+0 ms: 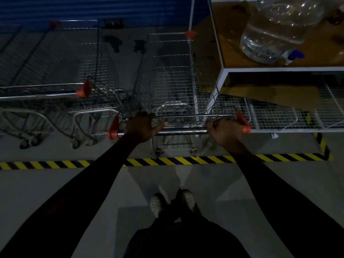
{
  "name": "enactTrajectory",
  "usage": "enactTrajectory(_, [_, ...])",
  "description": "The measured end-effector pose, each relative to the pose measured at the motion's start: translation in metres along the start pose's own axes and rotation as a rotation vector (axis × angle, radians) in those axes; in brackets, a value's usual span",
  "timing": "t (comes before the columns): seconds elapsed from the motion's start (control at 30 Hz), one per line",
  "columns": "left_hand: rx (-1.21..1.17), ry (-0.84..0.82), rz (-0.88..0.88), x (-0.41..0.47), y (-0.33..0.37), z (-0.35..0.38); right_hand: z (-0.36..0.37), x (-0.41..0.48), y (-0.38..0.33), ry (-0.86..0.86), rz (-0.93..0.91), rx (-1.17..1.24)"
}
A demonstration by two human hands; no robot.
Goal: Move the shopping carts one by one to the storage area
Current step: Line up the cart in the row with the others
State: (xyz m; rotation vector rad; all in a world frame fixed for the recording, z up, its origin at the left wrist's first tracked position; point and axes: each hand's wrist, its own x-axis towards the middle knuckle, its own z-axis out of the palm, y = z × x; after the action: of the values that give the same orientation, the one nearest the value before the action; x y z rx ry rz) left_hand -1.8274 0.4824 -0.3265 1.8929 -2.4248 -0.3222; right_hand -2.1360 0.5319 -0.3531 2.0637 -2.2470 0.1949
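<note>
Head view, looking down along 2 dark-sleeved arms. Gripping the shopping cart (171,81) by its handle bar (183,131), both hands on.

Over to the left hand (143,125): closed over the bar near the left orange end cap (113,131), fingers curled over the top, thumb stretched along the bar toward the middle. Now the right hand (226,130): wrapped tight round the bar, hard against the right orange end cap (243,122), knuckles up.

Cart out on the grey floor (55,183) beyond the yellow-and-black hazard tape (186,160), rear wheels just past the stripe, nose pointing at the floor's far edge under the blue wall (93,10).

To the left, near but apart, parked carts (55,94) with the same orange caps, lined up toward that far edge and blurred in the dim light.

To the right, just beside the basket, a white-framed shelf unit (223,68); touching or not, cannot tell. On its brown upper shelf, a big clear water jug (275,34) with a blue tap (296,54).

Tape turning a corner toward the floor's right edge, below the shelf unit.

On the near side of the tape, between the arms, 2 pale perforated shoes (157,202) side by side.
</note>
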Motion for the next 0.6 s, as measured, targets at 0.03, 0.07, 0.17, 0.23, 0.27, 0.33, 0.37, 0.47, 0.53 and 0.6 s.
enactTrajectory(0.03, [-0.004, 0.006, 0.001, 0.0, 0.0, 0.0, -0.001, -0.001, 0.0, -0.005, 0.007, 0.008])
enactTrajectory(0.07, [-0.004, 0.01, 0.004, -0.001, 0.001, 0.0, -0.003, -0.001, 0.0, -0.017, 0.012, 0.012])
enactTrajectory(0.17, [-0.003, 0.017, 0.009, -0.002, 0.003, -0.002, -0.005, -0.002, -0.001, -0.011, 0.007, 0.01])
enactTrajectory(0.23, [-0.004, 0.018, 0.01, -0.003, 0.003, -0.002, -0.007, -0.003, -0.001, 0.017, 0.001, 0.016])
enactTrajectory(0.27, [-0.001, 0.018, 0.011, -0.003, 0.003, -0.002, -0.009, -0.004, -0.001, 0.028, 0.0, 0.021])
enactTrajectory(0.33, [0.008, 0.028, 0.013, -0.003, 0.002, -0.001, -0.013, -0.005, -0.003, 0.034, 0.007, 0.028])
enactTrajectory(0.37, [0.013, 0.036, 0.017, -0.003, 0.002, -0.001, -0.014, -0.005, -0.003, 0.029, 0.008, 0.024])
enactTrajectory(0.47, [0.023, 0.045, 0.028, -0.003, 0.003, 0.0, -0.017, -0.005, -0.004, -0.013, 0.014, 0.009])
enactTrajectory(0.53, [0.028, 0.048, 0.027, -0.005, 0.004, -0.002, -0.018, -0.005, -0.005, -0.04, 0.029, 0.04])
enactTrajectory(0.6, [0.031, 0.04, 0.022, -0.005, 0.006, -0.003, -0.019, -0.005, -0.005, -0.056, 0.032, 0.082])
